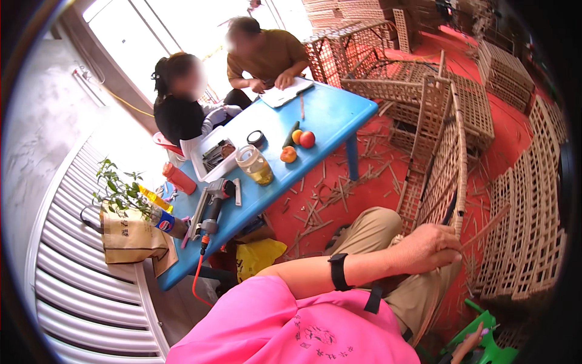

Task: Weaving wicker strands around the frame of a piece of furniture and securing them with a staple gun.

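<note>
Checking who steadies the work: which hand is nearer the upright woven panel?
Left. The left hand rests on the woven panel at its lower edge; the right hand is lower, by the green stool.

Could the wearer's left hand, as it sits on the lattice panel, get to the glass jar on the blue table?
Probably not without leaning: the left hand rests on the woven lattice panel, while the glass jar stands mid-table on the blue table, across scrap-strewn floor and the raised knee.
</note>
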A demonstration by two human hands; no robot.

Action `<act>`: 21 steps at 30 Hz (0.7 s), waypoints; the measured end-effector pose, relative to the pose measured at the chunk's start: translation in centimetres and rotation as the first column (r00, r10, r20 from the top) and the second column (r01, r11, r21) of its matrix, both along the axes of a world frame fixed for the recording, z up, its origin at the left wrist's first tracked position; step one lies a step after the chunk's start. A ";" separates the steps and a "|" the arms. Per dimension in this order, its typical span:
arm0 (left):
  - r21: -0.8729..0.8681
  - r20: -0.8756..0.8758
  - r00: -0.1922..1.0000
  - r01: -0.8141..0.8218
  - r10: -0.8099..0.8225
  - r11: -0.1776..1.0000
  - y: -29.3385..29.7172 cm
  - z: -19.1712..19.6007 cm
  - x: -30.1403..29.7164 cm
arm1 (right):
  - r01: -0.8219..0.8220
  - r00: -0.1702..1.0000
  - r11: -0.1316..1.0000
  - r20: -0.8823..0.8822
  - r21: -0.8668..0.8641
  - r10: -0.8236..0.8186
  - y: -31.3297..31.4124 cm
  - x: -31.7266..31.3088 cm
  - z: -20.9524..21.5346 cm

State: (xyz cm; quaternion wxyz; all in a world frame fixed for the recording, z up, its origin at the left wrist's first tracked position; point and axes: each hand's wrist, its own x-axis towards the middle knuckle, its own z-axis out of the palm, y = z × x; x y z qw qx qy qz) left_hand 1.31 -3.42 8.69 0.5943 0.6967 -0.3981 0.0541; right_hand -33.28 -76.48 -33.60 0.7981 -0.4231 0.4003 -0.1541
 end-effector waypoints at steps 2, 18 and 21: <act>0.109 -0.050 0.998 -0.040 0.046 0.993 -0.4 -0.5 -0.2 | -0.160 0.981 0.912 0.161 0.377 0.105 -0.5 1.3 -4.4; 0.104 -0.084 0.995 -0.044 0.053 0.994 -1.5 0.0 -0.3 | -0.693 0.716 -0.315 0.568 0.649 -0.405 7.7 9.8 -0.1; 0.107 -0.092 0.994 -0.044 0.054 0.993 -1.8 0.1 -0.4 | -0.725 0.685 -0.387 0.534 0.570 -0.496 7.9 9.6 -0.3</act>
